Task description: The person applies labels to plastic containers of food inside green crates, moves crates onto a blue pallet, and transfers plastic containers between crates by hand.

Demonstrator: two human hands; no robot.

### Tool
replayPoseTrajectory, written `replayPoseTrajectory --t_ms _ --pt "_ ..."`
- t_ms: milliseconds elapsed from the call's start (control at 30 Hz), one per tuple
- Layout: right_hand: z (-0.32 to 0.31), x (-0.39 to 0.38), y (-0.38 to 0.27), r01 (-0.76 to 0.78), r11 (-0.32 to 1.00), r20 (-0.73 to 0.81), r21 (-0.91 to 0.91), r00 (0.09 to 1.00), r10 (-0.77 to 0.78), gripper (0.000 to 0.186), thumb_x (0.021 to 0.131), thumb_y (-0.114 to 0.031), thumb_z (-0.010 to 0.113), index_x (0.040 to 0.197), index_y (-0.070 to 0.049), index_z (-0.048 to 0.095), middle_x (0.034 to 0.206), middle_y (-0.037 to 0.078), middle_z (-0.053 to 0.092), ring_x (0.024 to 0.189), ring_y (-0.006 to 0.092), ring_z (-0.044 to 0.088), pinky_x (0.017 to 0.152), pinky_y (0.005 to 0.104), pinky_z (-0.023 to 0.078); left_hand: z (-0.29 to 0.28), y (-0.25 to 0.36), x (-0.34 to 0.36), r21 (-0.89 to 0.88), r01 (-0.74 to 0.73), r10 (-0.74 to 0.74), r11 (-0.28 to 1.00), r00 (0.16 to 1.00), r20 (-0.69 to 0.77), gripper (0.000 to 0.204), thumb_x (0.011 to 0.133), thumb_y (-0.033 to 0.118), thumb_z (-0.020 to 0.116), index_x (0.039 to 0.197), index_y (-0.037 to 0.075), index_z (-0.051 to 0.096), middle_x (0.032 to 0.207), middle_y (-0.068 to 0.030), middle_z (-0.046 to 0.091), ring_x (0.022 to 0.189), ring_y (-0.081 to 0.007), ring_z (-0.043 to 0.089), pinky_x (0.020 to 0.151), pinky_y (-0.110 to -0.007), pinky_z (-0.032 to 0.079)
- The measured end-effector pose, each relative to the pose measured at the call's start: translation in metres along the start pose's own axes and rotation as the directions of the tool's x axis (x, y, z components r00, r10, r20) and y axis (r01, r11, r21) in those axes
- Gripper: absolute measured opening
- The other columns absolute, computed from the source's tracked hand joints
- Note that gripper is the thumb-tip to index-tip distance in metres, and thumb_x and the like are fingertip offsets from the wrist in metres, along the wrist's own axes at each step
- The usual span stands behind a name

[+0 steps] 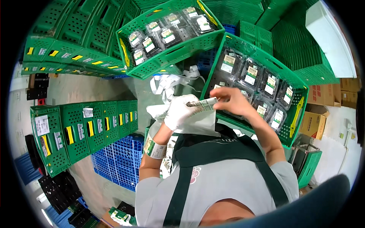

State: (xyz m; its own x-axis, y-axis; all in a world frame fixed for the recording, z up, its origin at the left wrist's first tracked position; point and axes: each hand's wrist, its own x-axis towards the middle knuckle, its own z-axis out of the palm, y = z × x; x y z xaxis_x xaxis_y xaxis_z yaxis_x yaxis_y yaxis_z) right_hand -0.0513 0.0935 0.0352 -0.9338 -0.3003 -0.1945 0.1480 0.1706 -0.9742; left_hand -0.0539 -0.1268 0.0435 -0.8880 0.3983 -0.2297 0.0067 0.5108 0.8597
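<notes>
My left hand (179,113), in a white glove, is closed around a strip of printed labels (205,103) on white backing paper. The backing hangs below it as a pale sheet (199,123). My right hand (235,102) is bare, with its thumb and fingertips pinched at the strip's right end. More labels (155,149) wrap around my left forearm. Beyond my right hand stands a green crate (262,49) of clear plastic boxes with dark contents. Several carry labels, like this labelled box (251,74). My right hand and forearm cover part of the nearest boxes.
Another green crate (173,53) of labelled boxes stands ahead. White ribbon-like backing (169,85) lies tangled between. Green crates (87,125) line the left beside a blue pallet (118,159). Stacked crates (76,26) rise at far left; cardboard boxes (313,121) stand right.
</notes>
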Motion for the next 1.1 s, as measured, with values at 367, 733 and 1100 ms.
replayPoseTrajectory --t_ms 367,733,1100 --pt "-0.004 0.014 -0.067 0.740 0.540 0.107 -0.400 0.623 -0.775 0.013 0.066 0.002 0.068 0.076 -0.002 0.062 0.067 0.008 0.059 0.059 0.0244 0.055 0.050 0.0330 0.045 -0.036 0.050 -0.015 0.240 -0.429 0.484 0.871 0.834 -0.265 0.009 0.075 0.008 0.066 0.084 0.005 0.067 0.079 -0.0071 0.064 0.067 -0.0212 0.060 0.062 -0.030 0.049" --pt "0.007 0.081 -0.220 0.932 0.338 0.403 0.128 0.263 -0.877 0.014 0.081 0.000 0.052 0.084 0.000 0.065 0.089 0.014 0.066 0.072 0.0214 0.062 0.070 0.0275 0.050 -0.200 0.100 -0.029 0.417 -0.769 0.827 0.484 0.558 0.068 0.022 0.073 0.017 0.059 0.095 0.016 0.064 0.099 -0.0002 0.064 0.079 -0.0093 0.058 0.066 -0.021 0.039" --pt "-0.043 0.429 -0.036 0.006 0.742 -0.159 -0.670 0.976 -0.152 0.041 0.079 -0.039 0.063 0.095 -0.001 0.063 0.084 0.013 0.065 0.081 0.0240 0.062 0.074 0.0335 0.048 -0.359 -0.010 0.082 -0.159 -0.344 0.304 0.926 0.925 -0.228 0.037 0.073 0.015 0.062 0.108 0.003 0.058 0.111 -0.0126 0.057 0.100 -0.0259 0.055 0.091 -0.037 0.039"
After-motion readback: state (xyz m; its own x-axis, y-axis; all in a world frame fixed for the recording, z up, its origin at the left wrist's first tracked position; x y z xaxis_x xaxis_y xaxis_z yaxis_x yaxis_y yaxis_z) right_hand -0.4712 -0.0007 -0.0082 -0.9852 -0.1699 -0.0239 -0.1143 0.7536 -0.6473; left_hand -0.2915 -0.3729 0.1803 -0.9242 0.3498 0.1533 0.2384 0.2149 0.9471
